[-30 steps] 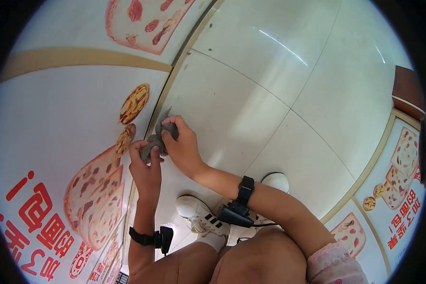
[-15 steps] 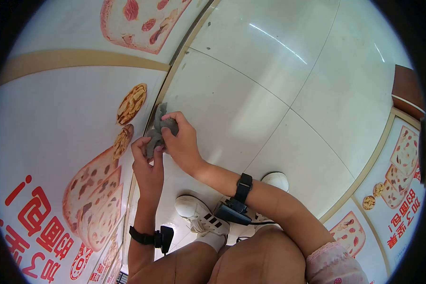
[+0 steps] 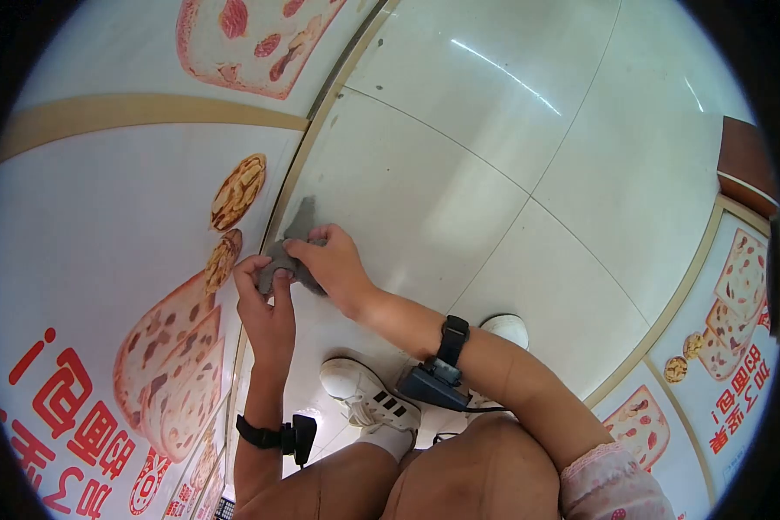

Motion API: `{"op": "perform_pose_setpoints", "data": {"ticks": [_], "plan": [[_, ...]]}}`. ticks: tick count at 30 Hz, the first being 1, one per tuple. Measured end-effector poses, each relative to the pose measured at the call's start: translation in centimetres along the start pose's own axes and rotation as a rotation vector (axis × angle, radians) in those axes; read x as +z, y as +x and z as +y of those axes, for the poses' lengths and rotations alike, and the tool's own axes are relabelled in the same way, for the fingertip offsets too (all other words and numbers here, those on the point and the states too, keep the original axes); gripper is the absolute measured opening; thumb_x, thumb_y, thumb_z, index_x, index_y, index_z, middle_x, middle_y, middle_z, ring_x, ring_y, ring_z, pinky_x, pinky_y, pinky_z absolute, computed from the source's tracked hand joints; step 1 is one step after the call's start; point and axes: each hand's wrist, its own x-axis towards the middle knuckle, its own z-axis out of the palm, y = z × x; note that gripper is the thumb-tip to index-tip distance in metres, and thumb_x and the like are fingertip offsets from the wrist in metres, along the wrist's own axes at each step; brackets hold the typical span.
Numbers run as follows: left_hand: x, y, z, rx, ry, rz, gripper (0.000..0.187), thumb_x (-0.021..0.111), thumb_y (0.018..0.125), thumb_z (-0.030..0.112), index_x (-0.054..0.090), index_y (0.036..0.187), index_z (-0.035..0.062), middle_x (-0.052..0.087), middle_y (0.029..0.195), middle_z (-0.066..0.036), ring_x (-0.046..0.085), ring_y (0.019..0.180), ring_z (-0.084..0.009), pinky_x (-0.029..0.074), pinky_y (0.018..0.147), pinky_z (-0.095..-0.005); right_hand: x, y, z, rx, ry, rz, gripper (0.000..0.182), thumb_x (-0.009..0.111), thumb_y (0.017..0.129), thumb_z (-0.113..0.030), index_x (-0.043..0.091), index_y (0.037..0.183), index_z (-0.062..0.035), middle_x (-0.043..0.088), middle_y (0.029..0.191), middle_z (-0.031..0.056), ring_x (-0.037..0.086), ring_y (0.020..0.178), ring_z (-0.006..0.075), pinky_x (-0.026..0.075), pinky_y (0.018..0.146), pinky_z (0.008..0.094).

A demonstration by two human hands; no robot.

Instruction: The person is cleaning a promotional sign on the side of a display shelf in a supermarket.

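Grey cloth [image 3: 301,247], bunched, observed gripped between fingers and thumbs of 2 hands, left [image 3: 267,303] and right [image 3: 338,269], held close together. Cloth located above the pale tiled floor [image 3: 442,191], near the base of the printed panel [image 3: 104,234]; contact with either cannot be determined. 2 black wrist straps noted, 1 per arm.

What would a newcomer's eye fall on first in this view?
Probably the big printed panel on the left, with its bold red characters and bread pictures. Next, the grey cloth pinched between the left hand and right hand beside that panel, above the pale tiled floor.
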Motion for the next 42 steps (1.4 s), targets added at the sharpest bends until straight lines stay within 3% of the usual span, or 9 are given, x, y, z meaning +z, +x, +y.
{"op": "perform_pose_setpoints", "data": {"ticks": [4,8,10,19,23,29,35,38,42], "plan": [[-0.1,0.0,-0.3,0.054,0.004,0.012,0.017,0.053,0.093,0.004,0.046,0.108,-0.001,0.062,0.094,-0.013,0.067,0.081,-0.018,0.052,0.07,-0.028,-0.3,-0.4,-0.2,0.075,0.208,-0.107,0.023,0.061,0.089,-0.02,0.051,0.093,0.0006,0.057,0.079,0.0052,0.054,0.067,0.0107,0.044,0.055,0.0246],[-0.1,-0.1,0.2,0.011,0.005,0.022,0.015,0.053,0.093,0.004,0.046,0.106,-0.001,0.061,0.09,-0.012,0.066,0.077,-0.0176,0.052,0.069,-0.0278,-0.6,0.4,-0.9,-0.05,0.031,0.022,0.016,0.059,0.091,-0.018,0.053,0.091,-0.0032,0.053,0.073,0.0006,0.048,0.063,0.0086,0.039,0.052,0.0251],[0.0,0.0,0.4,0.002,-0.015,0.018,0.015,0.053,0.093,0.005,0.046,0.106,-0.0009,0.06,0.089,-0.012,0.066,0.077,-0.0175,0.052,0.069,-0.0279,-0.4,1.8,-1.1,-0.234,0.013,0.166,0.022,0.061,0.085,-0.022,0.056,0.09,-0.0011,0.059,0.075,0.0104,0.054,0.069,0.0198,0.044,0.065,0.0358],[0.0,0.8,0.6,0.003,-0.034,0.005,0.016,0.053,0.094,0.007,0.046,0.106,-0.0008,0.059,0.089,-0.012,0.066,0.075,-0.0173,0.051,0.069,-0.0286,0.6,5.0,-4.8,-0.782,-0.572,0.289,0.008,0.056,0.083,-0.004,0.055,0.083,0.0036,0.06,0.08,0.0238,0.059,0.078,0.0424,0.045,0.071,0.0499],[-0.2,0.7,-0.4,0.034,0.141,0.001,0.016,0.052,0.095,0.007,0.045,0.107,-0.0007,0.059,0.087,-0.012,0.065,0.074,-0.0167,0.051,0.069,-0.0285,1.3,3.0,-0.7,-0.696,-0.779,0.047,0.006,0.054,0.082,-0.002,0.053,0.08,0.0035,0.06,0.081,0.0262,0.058,0.08,0.0447,0.044,0.073,0.0526],[-0.6,0.6,-0.4,-0.035,-0.038,0.014,0.014,0.051,0.094,0.005,0.045,0.106,-0.0006,0.058,0.086,-0.012,0.063,0.073,-0.0155,0.051,0.068,-0.0286,0.5,6.1,-5.2,-0.836,-0.598,0.347,0.006,0.051,0.083,0.0,0.056,0.082,0.0038,0.06,0.078,0.0263,0.058,0.078,0.0461,0.047,0.072,0.0522],[0.9,0.9,1.3,-0.042,-0.02,-0.045,0.014,0.049,0.097,0.007,0.045,0.107,0.0004,0.054,0.09,-0.009,0.058,0.075,-0.014,0.054,0.072,-0.0289,0.9,3.5,-1.9,-0.674,-0.819,0.036,0.008,0.05,0.084,-0.001,0.055,0.081,0.0041,0.06,0.079,0.0274,0.058,0.074,0.0466,0.047,0.069,0.0524],[0.5,0.8,1.0,-0.075,0.02,-0.039,0.015,0.05,0.096,0.006,0.045,0.109,0.0006,0.053,0.091,-0.008,0.057,0.078,-0.0145,0.053,0.072,-0.0291,0.3,5.9,-4.8,-0.849,-0.654,0.321,0.009,0.049,0.085,0.0,0.055,0.081,0.0049,0.06,0.079,0.0281,0.058,0.074,0.0467,0.047,0.068,0.0525],[0.9,1.0,0.4,-0.092,-0.14,-0.01,0.015,0.05,0.094,0.002,0.045,0.108,-0.0001,0.058,0.091,-0.01,0.063,0.08,-0.0154,0.053,0.069,-0.0289,0.6,5.9,-6.5,-0.742,-0.68,0.279,0.007,0.049,0.086,-0.002,0.054,0.086,0.004,0.059,0.076,0.0273,0.058,0.075,0.0469,0.046,0.068,0.0536]]}}
